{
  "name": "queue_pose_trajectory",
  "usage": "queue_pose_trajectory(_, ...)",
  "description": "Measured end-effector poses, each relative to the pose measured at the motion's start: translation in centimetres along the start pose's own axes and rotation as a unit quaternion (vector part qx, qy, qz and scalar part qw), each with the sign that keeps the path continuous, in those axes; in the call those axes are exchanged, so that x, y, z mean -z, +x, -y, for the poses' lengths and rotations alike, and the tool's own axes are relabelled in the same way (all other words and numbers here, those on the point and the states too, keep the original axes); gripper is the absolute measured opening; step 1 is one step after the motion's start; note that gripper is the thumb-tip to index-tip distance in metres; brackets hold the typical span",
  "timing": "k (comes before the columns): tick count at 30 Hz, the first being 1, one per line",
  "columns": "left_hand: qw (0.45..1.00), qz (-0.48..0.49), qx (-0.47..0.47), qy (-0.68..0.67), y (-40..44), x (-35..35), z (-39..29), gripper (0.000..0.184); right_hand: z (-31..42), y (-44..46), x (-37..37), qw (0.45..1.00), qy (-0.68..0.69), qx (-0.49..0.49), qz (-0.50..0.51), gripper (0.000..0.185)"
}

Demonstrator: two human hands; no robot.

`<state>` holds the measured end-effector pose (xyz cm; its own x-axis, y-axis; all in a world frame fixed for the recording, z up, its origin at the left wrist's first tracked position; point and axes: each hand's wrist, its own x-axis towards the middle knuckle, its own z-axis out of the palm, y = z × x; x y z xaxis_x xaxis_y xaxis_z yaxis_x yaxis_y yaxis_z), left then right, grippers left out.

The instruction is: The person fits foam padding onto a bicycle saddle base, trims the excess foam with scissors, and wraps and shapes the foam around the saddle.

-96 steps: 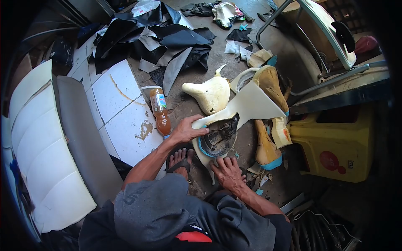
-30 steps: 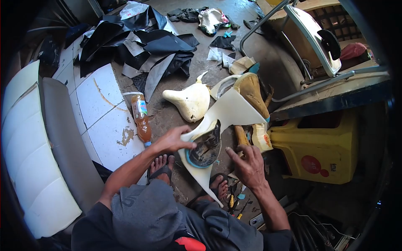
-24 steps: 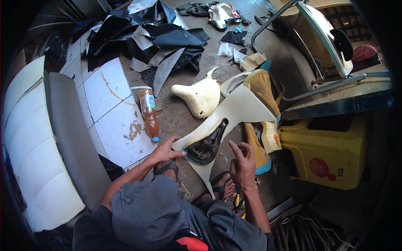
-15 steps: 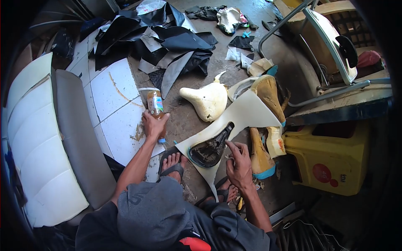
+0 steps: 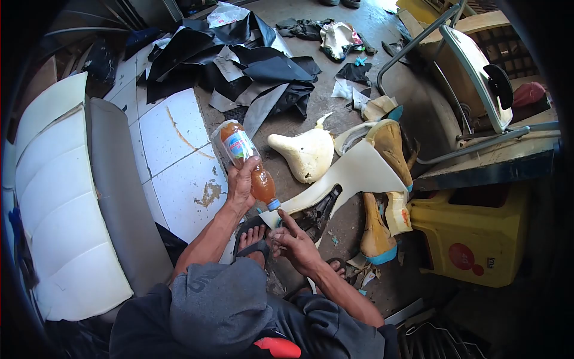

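My left hand (image 5: pixel 243 182) is wrapped round a plastic bottle (image 5: pixel 263 184) of orange-brown liquid, tilted with its blue cap toward me. Just below the cap is my right hand (image 5: pixel 294 242), its index finger stretched out toward the cap and the other fingers curled; nothing shows in it. Behind the right hand, a white foam sheet (image 5: pixel 368 164) lies on the floor with a dark saddle shell (image 5: pixel 320 212) on it, partly hidden. A cream saddle-shaped piece (image 5: pixel 305 152) rests beyond. To the right are worn yellow-brown saddle pads (image 5: pixel 375 227).
Black and grey material scraps (image 5: pixel 257 66) are heaped at the back. A long white padded cushion (image 5: pixel 72 203) stands at the left beside white tiles (image 5: pixel 176 134). At the right are a yellow plastic crate (image 5: pixel 472 239) and a metal-framed chair (image 5: pixel 472 78).
My left hand let go of the saddle shell and foam, took hold of the bottle and lifted it off the floor. My right hand moved left to the bottle's cap.
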<state>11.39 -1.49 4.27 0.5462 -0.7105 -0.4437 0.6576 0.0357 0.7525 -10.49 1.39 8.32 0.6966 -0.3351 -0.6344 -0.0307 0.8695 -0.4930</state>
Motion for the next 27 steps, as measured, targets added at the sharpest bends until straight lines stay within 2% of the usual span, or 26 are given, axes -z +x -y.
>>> queue_pose_trajectory(4,0.999,0.027,-0.025,-0.001,-0.3,-0.3,0.6,0.034,0.7,-0.1,-0.8,0.993,0.113,0.000,0.034,0.079)
queue_pose_trajectory(6,0.991,-0.042,-0.111,0.054,-0.4,-0.7,1.2,0.049,0.7,-0.1,-0.5,0.988,0.150,0.003,0.042,0.077)
queue_pose_trajectory(7,0.992,-0.041,-0.109,0.054,0.3,0.0,1.8,0.049,0.6,0.0,0.2,0.985,0.161,0.006,0.060,0.073)
queue_pose_trajectory(9,0.934,-0.132,-0.212,0.255,1.8,1.8,2.9,0.063,1.0,-0.6,0.9,0.982,0.171,0.005,0.077,0.070)
queue_pose_trajectory(10,0.916,-0.145,-0.182,0.328,1.0,1.3,1.4,0.073,2.2,-1.2,0.8,0.989,0.132,0.040,0.045,0.067)
queue_pose_trajectory(11,0.916,-0.147,-0.183,0.327,1.9,2.8,2.1,0.073,3.1,-1.4,0.9,0.993,0.092,0.076,0.014,0.064)
queue_pose_trajectory(12,0.862,-0.171,-0.200,0.433,3.2,5.3,3.8,0.079,3.8,-1.4,1.5,0.992,0.085,0.092,-0.026,0.061)
queue_pose_trajectory(14,0.732,-0.196,-0.219,0.615,2.2,5.6,4.1,0.086,5.5,-0.9,2.7,0.986,0.075,0.106,-0.108,0.055)
queue_pose_trajectory(15,0.733,-0.194,-0.218,0.614,1.1,4.6,3.8,0.086,6.2,-0.6,3.7,0.982,0.045,0.111,-0.148,0.054)
queue_pose_trajectory(17,0.670,-0.118,-0.343,0.647,-0.6,2.5,3.6,0.076,7.2,0.6,6.6,0.975,-0.026,0.107,-0.194,0.051)
queue_pose_trajectory(18,0.731,-0.031,-0.304,0.611,-1.2,1.4,3.8,0.059,7.7,1.4,7.9,0.967,-0.083,0.100,-0.221,0.050)
queue_pose_trajectory(19,0.811,0.076,-0.138,0.564,-1.0,0.4,4.0,0.052,8.4,1.8,8.4,0.966,-0.087,0.098,-0.221,0.050)
queue_pose_trajectory(20,0.852,0.180,0.031,0.490,-0.4,-0.5,4.0,0.047,9.1,2.3,8.7,0.952,-0.164,0.075,-0.246,0.051)
queue_pose_trajectory(22,0.786,0.270,0.179,0.527,1.4,-0.8,6.6,0.052,10.2,3.3,9.3,0.919,-0.292,0.026,-0.264,0.053)
queue_pose_trajectory(25,0.778,0.331,0.232,0.480,1.3,-0.9,7.8,0.061,10.8,4.3,9.3,0.890,-0.364,-0.024,-0.272,0.055)
queue_pose_trajectory(26,0.782,0.332,0.272,0.452,1.3,-1.0,7.9,0.063,10.5,4.9,10.0,0.887,-0.373,-0.018,-0.271,0.056)
queue_pose_trajectory(27,0.782,0.332,0.274,0.451,1.1,-1.1,7.8,0.063,10.6,4.9,10.0,0.887,-0.374,-0.020,-0.272,0.056)
